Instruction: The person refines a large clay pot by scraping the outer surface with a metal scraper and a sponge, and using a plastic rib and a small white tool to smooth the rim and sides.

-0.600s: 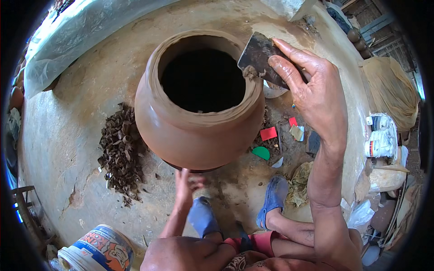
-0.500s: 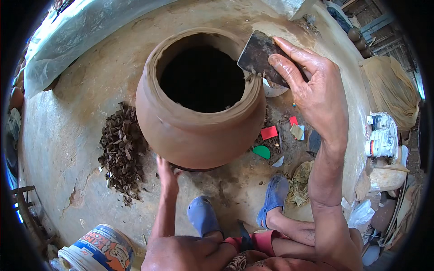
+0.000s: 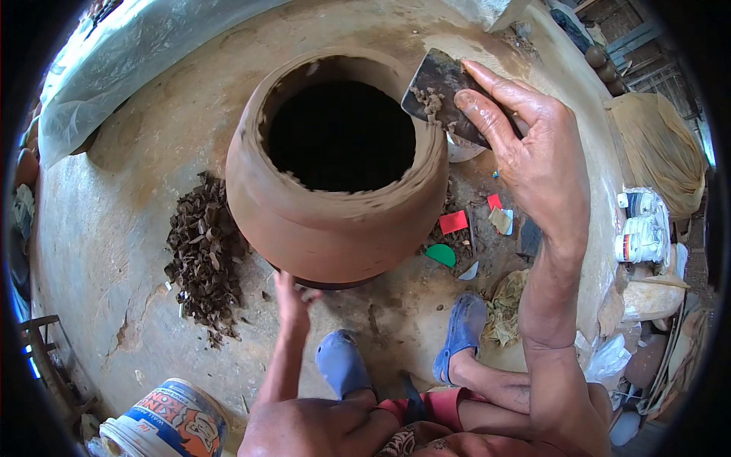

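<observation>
A large brown clay pot (image 3: 335, 236) stands in front of me. Its rim is smeared by motion and its inside is dark. My right hand (image 3: 525, 133) pinches a dark flat scraper (image 3: 445, 87) between thumb and fingers. The scraper's edge meets the rim at the right, and crumbs of wet clay (image 3: 430, 103) cling to it. Low at the pot's near left side, my left hand (image 3: 292, 298) is by the dark base (image 3: 346, 286), thumb and fingers apart. Whether its fingertips touch the base, I cannot tell.
Left of the pot lies a heap of dark clay scraps (image 3: 204, 255). Red pieces (image 3: 453, 222) and a green half-round piece (image 3: 441, 255) lie at its right. A white bucket (image 3: 164, 419) stands at lower left, and a cloth-covered bundle (image 3: 659, 152) at far right.
More clay crumbs have gathered on the scraper. The rim is more broken and streaked by motion. My left hand has shifted slightly right and down, its fingers more spread.
</observation>
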`<state>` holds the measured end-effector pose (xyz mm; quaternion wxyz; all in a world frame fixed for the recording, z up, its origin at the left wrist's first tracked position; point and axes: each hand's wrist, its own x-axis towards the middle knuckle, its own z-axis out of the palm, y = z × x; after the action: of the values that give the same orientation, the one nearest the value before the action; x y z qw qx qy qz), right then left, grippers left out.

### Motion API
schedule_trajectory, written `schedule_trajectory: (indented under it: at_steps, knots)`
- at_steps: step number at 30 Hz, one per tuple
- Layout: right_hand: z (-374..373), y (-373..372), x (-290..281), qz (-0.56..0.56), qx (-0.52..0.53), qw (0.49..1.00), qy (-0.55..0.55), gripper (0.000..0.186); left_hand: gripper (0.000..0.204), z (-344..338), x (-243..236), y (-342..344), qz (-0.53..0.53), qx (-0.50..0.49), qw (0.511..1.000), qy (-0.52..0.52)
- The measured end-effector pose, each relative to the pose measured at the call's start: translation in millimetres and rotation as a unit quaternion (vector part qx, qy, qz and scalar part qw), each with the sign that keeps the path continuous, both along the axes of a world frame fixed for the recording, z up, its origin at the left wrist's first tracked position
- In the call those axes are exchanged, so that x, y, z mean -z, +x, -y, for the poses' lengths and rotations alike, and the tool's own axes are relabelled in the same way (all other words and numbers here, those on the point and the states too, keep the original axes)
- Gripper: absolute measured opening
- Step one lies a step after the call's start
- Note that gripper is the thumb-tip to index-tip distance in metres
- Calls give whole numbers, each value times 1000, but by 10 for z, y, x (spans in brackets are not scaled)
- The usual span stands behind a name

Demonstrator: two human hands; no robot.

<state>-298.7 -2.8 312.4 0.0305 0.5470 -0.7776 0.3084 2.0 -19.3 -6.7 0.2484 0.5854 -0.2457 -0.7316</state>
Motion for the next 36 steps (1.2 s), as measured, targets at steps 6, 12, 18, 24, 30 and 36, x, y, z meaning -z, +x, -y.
schedule_trajectory:
  at_steps: [6,12,18,24,30,36]
  knots:
    - [-22,-10,-43,-32,5,999,7,39,51,-362,13,-269,15,-58,998,-25]
    - [-47,12,-3,23,16,1000,13,39,64,-626,-320,-297,-37,116,986,115]
    - [-90,1,1,33,29,999,15,38,60,105,152,-30,-5,-101,993,-62]
    - [-113,98,-16,30,6,999,24,37,57,-554,51,-173,-76,113,985,103]
    - [-135,95,-21,-6,-2,1000,0,37,61,-321,-118,-171,-24,19,999,38]
    - [-179,179,-30,21,-3,1000,11,38,61,206,70,-77,20,-61,997,-36]
